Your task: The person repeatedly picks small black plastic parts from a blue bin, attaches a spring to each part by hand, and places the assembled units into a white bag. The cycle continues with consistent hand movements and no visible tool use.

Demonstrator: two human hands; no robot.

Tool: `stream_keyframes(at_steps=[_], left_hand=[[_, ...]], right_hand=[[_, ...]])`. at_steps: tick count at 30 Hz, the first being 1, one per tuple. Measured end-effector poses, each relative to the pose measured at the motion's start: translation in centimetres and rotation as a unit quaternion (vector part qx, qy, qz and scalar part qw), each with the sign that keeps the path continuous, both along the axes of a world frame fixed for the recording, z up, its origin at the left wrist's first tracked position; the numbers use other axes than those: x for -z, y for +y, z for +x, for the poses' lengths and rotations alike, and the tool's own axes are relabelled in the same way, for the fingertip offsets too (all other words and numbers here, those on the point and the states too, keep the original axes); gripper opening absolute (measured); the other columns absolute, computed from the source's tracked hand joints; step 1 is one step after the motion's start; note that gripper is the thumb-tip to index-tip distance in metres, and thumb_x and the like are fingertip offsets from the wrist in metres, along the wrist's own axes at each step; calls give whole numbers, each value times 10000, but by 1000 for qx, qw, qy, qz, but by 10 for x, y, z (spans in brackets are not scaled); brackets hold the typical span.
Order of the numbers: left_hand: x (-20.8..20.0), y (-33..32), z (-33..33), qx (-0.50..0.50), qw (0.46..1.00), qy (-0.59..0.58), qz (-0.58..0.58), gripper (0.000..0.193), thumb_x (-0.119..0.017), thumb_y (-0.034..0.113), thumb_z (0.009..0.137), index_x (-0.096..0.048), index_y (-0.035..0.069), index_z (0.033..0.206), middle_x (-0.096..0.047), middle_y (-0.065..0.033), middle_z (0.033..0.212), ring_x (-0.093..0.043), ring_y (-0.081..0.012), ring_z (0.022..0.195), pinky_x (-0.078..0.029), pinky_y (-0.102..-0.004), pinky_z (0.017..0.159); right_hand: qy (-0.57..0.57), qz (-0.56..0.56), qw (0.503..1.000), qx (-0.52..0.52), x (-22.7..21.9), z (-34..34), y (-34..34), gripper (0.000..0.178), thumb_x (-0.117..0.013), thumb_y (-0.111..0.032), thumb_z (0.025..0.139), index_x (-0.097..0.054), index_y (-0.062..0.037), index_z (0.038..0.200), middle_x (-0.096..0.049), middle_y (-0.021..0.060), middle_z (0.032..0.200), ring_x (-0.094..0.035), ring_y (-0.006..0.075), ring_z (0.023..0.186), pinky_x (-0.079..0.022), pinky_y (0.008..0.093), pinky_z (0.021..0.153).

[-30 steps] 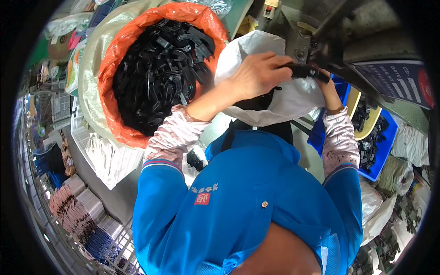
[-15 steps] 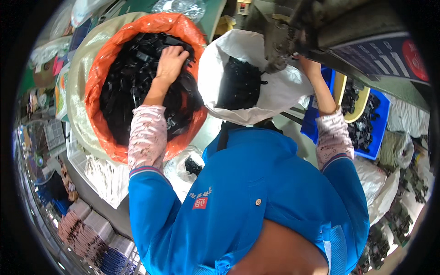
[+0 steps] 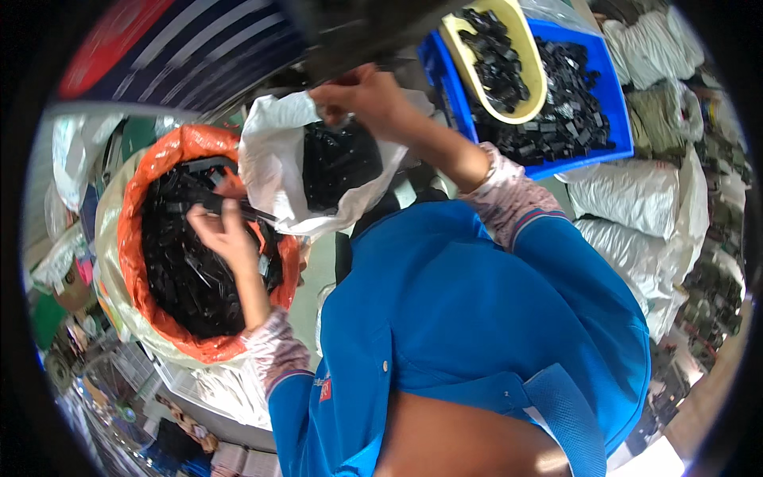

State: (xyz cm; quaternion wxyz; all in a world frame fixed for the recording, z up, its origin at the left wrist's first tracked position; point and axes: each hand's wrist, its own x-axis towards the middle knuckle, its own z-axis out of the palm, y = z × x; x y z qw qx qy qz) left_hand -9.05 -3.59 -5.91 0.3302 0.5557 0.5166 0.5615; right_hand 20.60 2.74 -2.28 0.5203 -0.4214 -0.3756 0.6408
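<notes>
My left hand (image 3: 228, 232) is over an orange-lined sack (image 3: 137, 262) heaped with black plastic parts (image 3: 187, 266). Its fingers close around a long black plastic part (image 3: 208, 200), blurred by motion. My right hand (image 3: 369, 99) reaches up to the underside of a dark machine head (image 3: 358, 36), above the rim of a white sack (image 3: 266, 147). The right fingers are curled; whatever they hold is hidden or too small to name. Small black pieces (image 3: 338, 171) lie inside the white sack.
On the right, a blue bin (image 3: 624, 119) of small black pieces carries a yellow tub (image 3: 539, 87) with more of them. White sacks (image 3: 624, 195) lie beyond it. A dark printed panel (image 3: 214, 56) juts in at the upper left.
The view has swung right, so the bins sit nearer the middle. My left hand has come up off the pile with a black plastic part. My right hand stays by the machine head.
</notes>
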Motion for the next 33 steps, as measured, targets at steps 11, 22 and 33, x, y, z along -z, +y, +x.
stream_keyframes(at_steps=[11,22,33], left_hand=[[-15,-53,254,355,909,137,-170,314,-743,21,735,-646,32,1033,-675,-73,871,-648,-166,783,-520,-291,737],[38,-40,465,459,652,586,145,148,-588,30,796,-660,71,918,-626,-108,913,-627,-320,927,-538,-408,751],[81,-14,461,388,735,499,245,247,-614,58,798,-668,114,1033,-588,-95,942,-562,-306,987,-504,-399,809]], right_hand=[[-407,370,803,230,7,130,-129,130,-689,1,776,-703,-38,899,-688,124,845,-675,302,756,-552,371,626],[-738,100,657,116,65,368,-161,89,-672,-168,792,-726,-133,852,-609,101,903,-624,303,909,-541,421,707],[-758,69,638,118,76,365,-147,94,-702,-176,775,-687,-84,790,-573,61,983,-572,273,1018,-536,401,754]])
